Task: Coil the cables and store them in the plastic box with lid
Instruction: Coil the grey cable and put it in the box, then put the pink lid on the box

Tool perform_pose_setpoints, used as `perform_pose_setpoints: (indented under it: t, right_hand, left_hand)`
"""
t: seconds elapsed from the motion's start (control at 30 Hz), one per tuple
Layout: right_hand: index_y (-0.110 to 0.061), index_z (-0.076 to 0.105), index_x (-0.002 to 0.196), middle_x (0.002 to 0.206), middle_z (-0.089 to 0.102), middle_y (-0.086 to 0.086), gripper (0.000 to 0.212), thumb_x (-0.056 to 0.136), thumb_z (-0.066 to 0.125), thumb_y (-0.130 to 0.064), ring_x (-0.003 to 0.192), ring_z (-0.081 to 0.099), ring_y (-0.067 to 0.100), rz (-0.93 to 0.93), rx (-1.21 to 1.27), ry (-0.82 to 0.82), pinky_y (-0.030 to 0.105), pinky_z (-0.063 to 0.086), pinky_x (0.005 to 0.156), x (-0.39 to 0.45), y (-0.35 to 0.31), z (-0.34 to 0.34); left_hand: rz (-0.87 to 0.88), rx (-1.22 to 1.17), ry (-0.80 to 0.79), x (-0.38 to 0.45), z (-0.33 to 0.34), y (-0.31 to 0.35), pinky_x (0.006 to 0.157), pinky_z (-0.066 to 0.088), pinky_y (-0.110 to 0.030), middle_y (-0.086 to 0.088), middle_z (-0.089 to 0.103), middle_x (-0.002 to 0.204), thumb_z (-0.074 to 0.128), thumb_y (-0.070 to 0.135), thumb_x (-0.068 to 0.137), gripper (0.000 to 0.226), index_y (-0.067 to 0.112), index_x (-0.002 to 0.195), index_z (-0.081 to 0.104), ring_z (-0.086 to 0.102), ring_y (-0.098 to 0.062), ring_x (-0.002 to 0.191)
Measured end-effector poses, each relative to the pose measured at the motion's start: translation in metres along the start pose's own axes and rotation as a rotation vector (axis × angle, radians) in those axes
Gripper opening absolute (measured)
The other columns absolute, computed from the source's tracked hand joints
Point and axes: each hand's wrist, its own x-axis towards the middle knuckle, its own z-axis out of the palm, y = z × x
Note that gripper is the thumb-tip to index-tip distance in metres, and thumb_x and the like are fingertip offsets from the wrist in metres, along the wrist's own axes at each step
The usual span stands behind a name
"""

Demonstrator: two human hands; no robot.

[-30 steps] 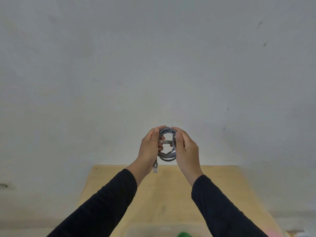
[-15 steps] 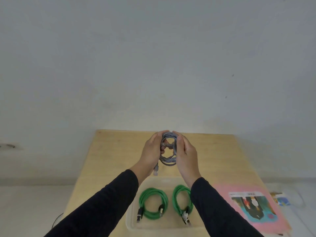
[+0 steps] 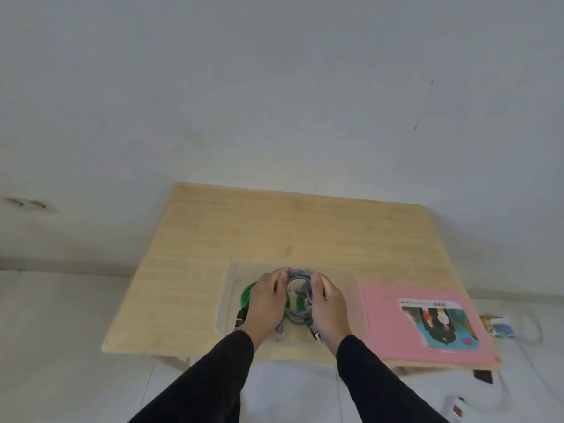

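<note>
A coiled grey cable (image 3: 298, 314) is held upright between my left hand (image 3: 266, 303) and my right hand (image 3: 328, 306), one hand on each side of the coil. It hangs over the clear plastic box (image 3: 226, 296) on the wooden table (image 3: 290, 227). A loose plug end dangles below the coil near the box's front. Green coiled cables (image 3: 246, 296) lie inside the box, mostly hidden behind my hands. The pink lid (image 3: 390, 328) with a picture label lies flat on the table to the right of the box.
A white wall stands behind the table. White floor surrounds the table. A small colourful packet (image 3: 500, 326) lies on the floor to the right, and a white power strip (image 3: 457, 409) at the lower right.
The view has tilted down, bringing the table, box and lid into sight. My hands with the grey coil have come down from in front of the wall to just over the box.
</note>
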Motion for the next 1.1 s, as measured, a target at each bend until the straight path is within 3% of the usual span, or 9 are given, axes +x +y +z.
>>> perform_pose_setpoints:
  t: [0.1, 0.27, 0.33, 0.43, 0.57, 0.7, 0.9, 1.1]
  right_hand:
    - [-0.022, 0.062, 0.111, 0.107, 0.067, -0.002, 0.032, 0.098, 0.033, -0.029, 0.1, 0.06, 0.012, 0.02, -0.052, 0.005, 0.031, 0.049, 0.089, 0.003, 0.009, 0.007]
    - [-0.012, 0.061, 0.109, 0.1, 0.061, 0.002, 0.032, 0.099, 0.033, -0.022, 0.092, 0.055, 0.016, -0.004, -0.294, -0.041, 0.022, 0.037, 0.076, 0.011, 0.013, 0.013]
    - [-0.009, 0.061, 0.109, 0.104, 0.058, 0.009, 0.03, 0.098, 0.035, -0.021, 0.099, 0.054, 0.024, -0.045, -0.397, -0.035, 0.025, 0.038, 0.081, 0.013, 0.016, 0.015]
    - [-0.008, 0.048, 0.128, 0.121, 0.054, 0.011, 0.036, 0.098, 0.036, -0.024, 0.115, 0.045, 0.026, -0.095, -0.578, -0.075, 0.03, 0.036, 0.097, 0.012, 0.017, 0.015]
    - [-0.005, 0.041, 0.134, 0.129, 0.053, 0.011, 0.046, 0.097, 0.034, -0.03, 0.12, 0.045, 0.028, -0.215, -0.761, -0.041, 0.037, 0.038, 0.1, 0.004, 0.015, 0.012]
    - [-0.003, 0.045, 0.13, 0.129, 0.055, 0.013, 0.058, 0.092, 0.021, -0.04, 0.119, 0.05, 0.028, -0.319, -0.84, -0.006, 0.038, 0.042, 0.099, -0.003, 0.012, 0.008]
    - [-0.005, 0.032, 0.14, 0.145, 0.038, 0.012, 0.069, 0.088, 0.009, -0.044, 0.134, 0.035, 0.025, -0.37, -0.879, -0.1, 0.036, 0.029, 0.111, -0.011, 0.012, -0.002]
    - [-0.002, 0.043, 0.132, 0.135, 0.051, 0.016, 0.06, 0.091, 0.02, -0.039, 0.126, 0.046, 0.03, -0.426, -0.879, -0.076, 0.039, 0.038, 0.105, -0.019, 0.012, -0.01]
  left_hand:
    - [-0.006, 0.058, -0.008, 0.002, 0.002, -0.007, 0.082, 0.034, -0.017, -0.005, 0.063, 0.117, 0.034, 0.024, 0.099, 0.034, 0.017, 0.12, 0.06, 0.056, -0.018, 0.107]
    - [-0.031, 0.156, -0.013, 0.01, 0.007, -0.018, 0.084, 0.034, -0.017, -0.01, 0.062, 0.114, 0.034, 0.022, 0.099, 0.033, 0.012, 0.119, 0.059, 0.056, -0.022, 0.104]
    - [-0.053, 0.205, -0.044, 0.012, 0.008, -0.022, 0.088, 0.036, -0.022, -0.012, 0.061, 0.114, 0.033, 0.022, 0.099, 0.034, 0.009, 0.118, 0.058, 0.055, -0.024, 0.105]
    - [-0.04, 0.24, -0.073, 0.012, 0.005, -0.023, 0.093, 0.038, -0.029, -0.013, 0.059, 0.115, 0.032, 0.022, 0.099, 0.034, 0.009, 0.12, 0.056, 0.052, -0.025, 0.106]
    - [-0.023, 0.291, -0.065, 0.009, -0.002, -0.022, 0.098, 0.038, -0.03, -0.012, 0.055, 0.123, 0.031, 0.026, 0.099, 0.037, 0.008, 0.125, 0.051, 0.048, -0.024, 0.113]
    - [-0.018, 0.329, -0.042, 0.003, -0.007, -0.018, 0.105, 0.031, -0.027, -0.01, 0.048, 0.134, 0.031, 0.028, 0.099, 0.041, 0.008, 0.133, 0.043, 0.04, -0.022, 0.126]
    - [0.045, 0.369, -0.003, -0.007, -0.011, -0.01, 0.106, 0.029, -0.027, -0.01, 0.048, 0.136, 0.031, 0.028, 0.099, 0.041, 0.008, 0.133, 0.043, 0.038, -0.021, 0.128]
    - [0.14, 0.418, 0.034, -0.019, -0.014, -0.004, 0.103, 0.032, -0.026, -0.011, 0.052, 0.131, 0.03, 0.025, 0.1, 0.04, 0.005, 0.13, 0.047, 0.043, -0.022, 0.123]
